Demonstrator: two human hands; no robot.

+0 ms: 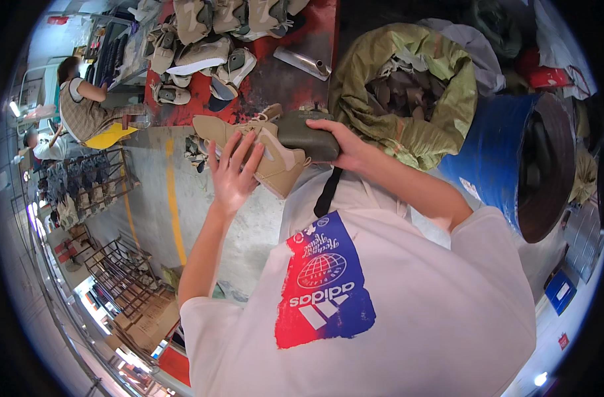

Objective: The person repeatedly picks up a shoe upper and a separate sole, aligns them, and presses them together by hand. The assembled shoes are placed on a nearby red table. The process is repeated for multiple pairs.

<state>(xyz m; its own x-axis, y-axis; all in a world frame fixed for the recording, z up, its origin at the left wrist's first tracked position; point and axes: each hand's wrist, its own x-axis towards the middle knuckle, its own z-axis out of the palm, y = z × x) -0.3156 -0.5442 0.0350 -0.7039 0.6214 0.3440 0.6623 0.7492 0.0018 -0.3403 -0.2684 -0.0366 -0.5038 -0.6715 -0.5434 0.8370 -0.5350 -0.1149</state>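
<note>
A tan shoe upper point(279, 165) lies across in front of me, its laces toward the red table. My left hand point(236, 169) rests on its side with the fingers spread over the tan material. Beside the upper, and touching it, is a dark olive shoe last point(305, 137). My right hand point(345, 144) grips the last's right end, fingers over the top. How far the last reaches into the upper I cannot tell. Several more tan shoes point(203, 56) are heaped on the table, some with white soles.
A red, worn table point(269, 99) carries a curved metal shoehorn-like piece point(302, 63). To the right stand an open yellow-green sack point(355, 86) of dark pieces and a blue drum point(487, 155) on its side. A person point(84, 109) sits at far left, near shoe racks point(84, 185).
</note>
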